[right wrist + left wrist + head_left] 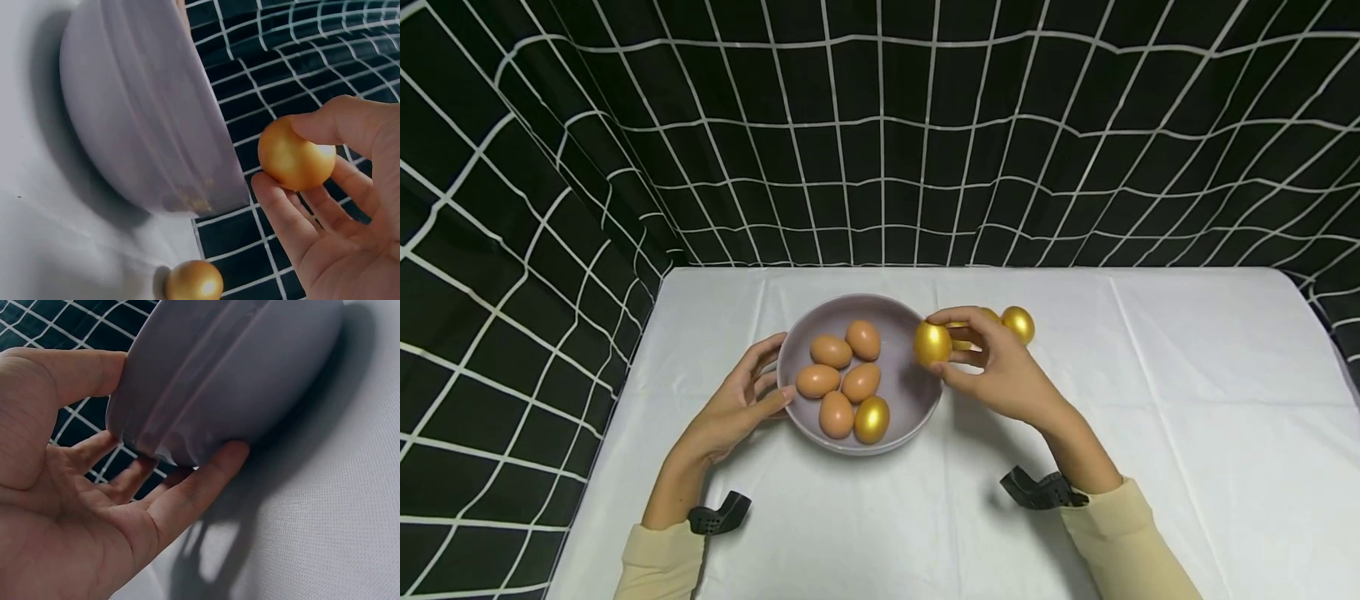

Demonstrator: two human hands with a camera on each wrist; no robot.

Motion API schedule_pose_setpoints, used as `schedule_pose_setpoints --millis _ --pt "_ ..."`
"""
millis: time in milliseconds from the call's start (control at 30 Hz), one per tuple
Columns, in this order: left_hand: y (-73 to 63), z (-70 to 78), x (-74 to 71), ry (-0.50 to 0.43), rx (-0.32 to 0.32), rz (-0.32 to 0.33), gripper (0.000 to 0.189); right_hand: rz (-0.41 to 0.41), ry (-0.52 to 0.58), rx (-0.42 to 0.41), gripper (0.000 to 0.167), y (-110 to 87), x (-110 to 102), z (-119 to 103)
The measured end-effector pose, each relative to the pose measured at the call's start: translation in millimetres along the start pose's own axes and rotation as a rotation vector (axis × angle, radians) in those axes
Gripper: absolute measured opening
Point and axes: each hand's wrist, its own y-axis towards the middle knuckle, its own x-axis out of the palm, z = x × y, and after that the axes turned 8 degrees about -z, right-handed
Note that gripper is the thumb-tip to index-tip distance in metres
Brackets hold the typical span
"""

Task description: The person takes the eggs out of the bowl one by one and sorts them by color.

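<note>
A mauve bowl point(901, 408) holds several brown eggs point(817, 381) and one golden egg point(872, 419). At its left side, my left hand point(741, 404) grips the bowl, thumb on the rim and fingers spread along the outer wall. The left wrist view shows those fingertips point(234, 453) against the bowl's underside point(250, 394). My right hand point(1000, 367) pinches another golden egg point(294, 156) between thumb and fingers. In the head view that egg overlaps the bowl's right rim; the right wrist view has it higher than the rim.
Behind the right hand, more golden eggs point(1018, 324) lie on the white cloth-covered table point(1187, 433), partly hidden by the fingers. Black curtains with a white grid point(880, 150) stand at the back and sides. Each wrist carries a black mount point(720, 514).
</note>
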Motion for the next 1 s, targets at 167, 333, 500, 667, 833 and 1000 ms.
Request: schedule_pose_setpoints --millis 167,333,500,667,833,1000 --pt "2.6 1.2 -0.3 -0.001 0.011 -0.006 0.080 0.037 0.100 -0.002 0.059 -5.3 -4 8" --pt "2.2 -1.0 0.6 0.008 0.010 -0.005 0.080 0.064 0.110 -0.014 0.056 -11.5 -8 13" --pt "-0.7 -1.7 0.2 0.021 0.006 -0.002 0.080 0.126 0.087 -0.041 0.058 -15.9 -16 15" --pt "-1.9 -1.4 0.6 0.024 0.016 0.000 0.078 0.201 0.062 -0.035 0.057 -23.0 -36 22" --pt "-2.0 -1.7 1.2 0.025 0.009 -0.005 0.079 0.294 0.020 0.021 0.056 -35.2 -63 31" --pt "-1.5 -2.7 1.3 0.028 0.010 0.000 0.078 0.330 -0.084 0.072 0.058 -38.4 -77 45"
